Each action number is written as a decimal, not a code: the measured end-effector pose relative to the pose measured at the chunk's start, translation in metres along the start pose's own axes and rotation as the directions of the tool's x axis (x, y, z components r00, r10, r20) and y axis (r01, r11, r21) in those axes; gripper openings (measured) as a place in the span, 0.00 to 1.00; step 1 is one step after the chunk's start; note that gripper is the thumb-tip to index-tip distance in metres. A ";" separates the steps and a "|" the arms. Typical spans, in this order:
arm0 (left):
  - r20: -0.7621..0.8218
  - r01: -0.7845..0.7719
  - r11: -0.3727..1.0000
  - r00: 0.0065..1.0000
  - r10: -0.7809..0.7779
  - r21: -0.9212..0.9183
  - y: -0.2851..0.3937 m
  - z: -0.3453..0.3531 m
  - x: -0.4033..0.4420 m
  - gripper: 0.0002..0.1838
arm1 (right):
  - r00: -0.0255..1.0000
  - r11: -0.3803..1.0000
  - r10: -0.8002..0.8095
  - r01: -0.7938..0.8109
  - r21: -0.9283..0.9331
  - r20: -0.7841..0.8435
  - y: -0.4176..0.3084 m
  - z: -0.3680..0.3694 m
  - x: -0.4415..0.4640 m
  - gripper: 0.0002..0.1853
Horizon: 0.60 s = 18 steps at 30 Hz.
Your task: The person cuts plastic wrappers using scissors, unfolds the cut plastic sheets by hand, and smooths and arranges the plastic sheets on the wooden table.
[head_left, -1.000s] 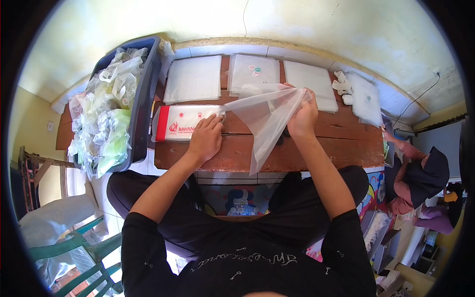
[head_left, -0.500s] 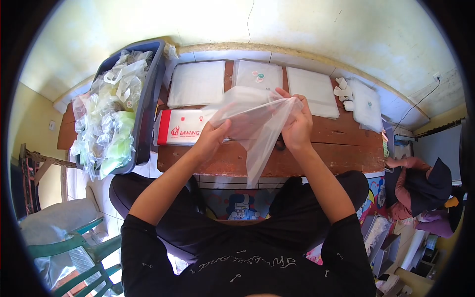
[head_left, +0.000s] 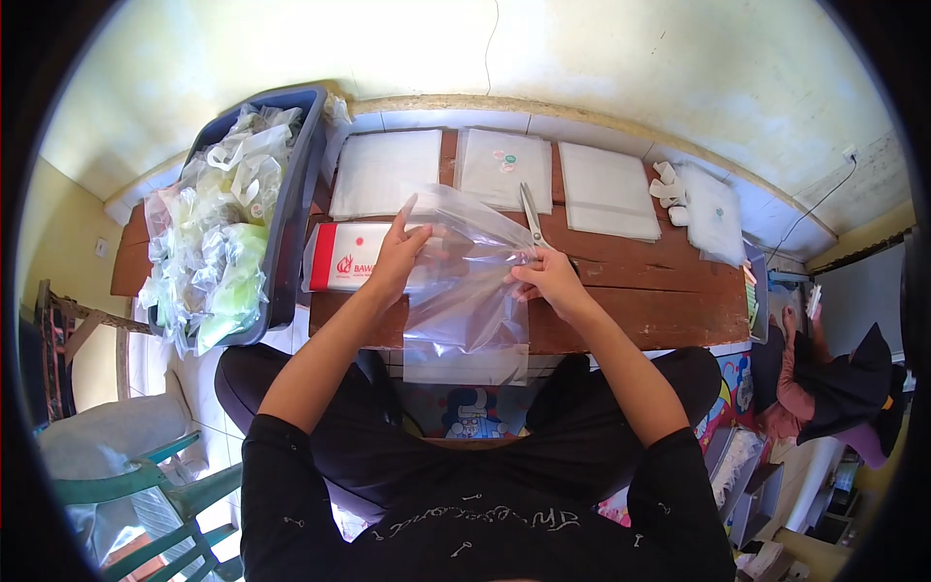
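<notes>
A clear plastic bag (head_left: 465,320) hangs over the front edge of the brown wooden table, spread between my hands. My right hand (head_left: 555,283) pinches its right side, gathering creases there. At the bag's upper left is my left hand (head_left: 393,260), index finger pointing up and thumb apart; some of its fingertips sit against or behind the plastic. Scissors (head_left: 531,215) lie on the table just beyond my right hand. Under the bag's left side is a white and red pack printed "BAWANG" (head_left: 335,257), partly covered.
Stacks of flat clear bags (head_left: 386,173) line the table's back, one bearing stickers (head_left: 505,158). A dark tub (head_left: 291,233) heaped with plastic bags (head_left: 228,213) stands left. White rolled pieces (head_left: 669,189) lie back right. Another person (head_left: 834,383) sits far right; a green chair (head_left: 155,480) is left.
The bunched bag has been opened out and now hangs flatter and lower. My right hand has come down and left, uncovering the scissors. My left index finger has extended upward.
</notes>
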State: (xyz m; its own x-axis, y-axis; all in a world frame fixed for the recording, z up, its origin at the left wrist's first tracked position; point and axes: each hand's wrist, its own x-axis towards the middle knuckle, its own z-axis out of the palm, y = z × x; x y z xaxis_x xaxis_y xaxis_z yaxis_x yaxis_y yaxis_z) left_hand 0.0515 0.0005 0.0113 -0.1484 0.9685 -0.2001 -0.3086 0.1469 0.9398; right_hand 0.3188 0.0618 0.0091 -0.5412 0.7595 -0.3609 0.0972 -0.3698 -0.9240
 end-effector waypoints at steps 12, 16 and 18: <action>0.005 0.053 0.973 0.998 -0.056 0.226 -0.023 -0.004 0.003 0.44 | 0.977 0.781 -0.127 -0.008 -0.624 -0.171 -0.015 -0.020 -0.004 0.18; 0.000 0.056 0.964 0.998 -0.058 0.259 -0.023 0.003 0.009 0.43 | 0.948 0.696 -0.255 0.045 -0.716 -0.189 -0.003 -0.032 0.000 0.19; -0.008 0.051 0.964 0.999 -0.050 0.260 -0.019 0.009 0.012 0.43 | 0.933 0.618 -0.284 0.002 -0.786 -0.221 -0.001 -0.038 0.000 0.20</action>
State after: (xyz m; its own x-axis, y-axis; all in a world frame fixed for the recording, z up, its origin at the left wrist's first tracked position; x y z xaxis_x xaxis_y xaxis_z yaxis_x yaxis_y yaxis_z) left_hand 0.0643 0.0112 -0.0062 -0.1403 0.9582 -0.2495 -0.0607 0.2432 0.9681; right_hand 0.3505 0.0831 0.0050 -0.3483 0.9318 -0.1023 0.7156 0.1938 -0.6711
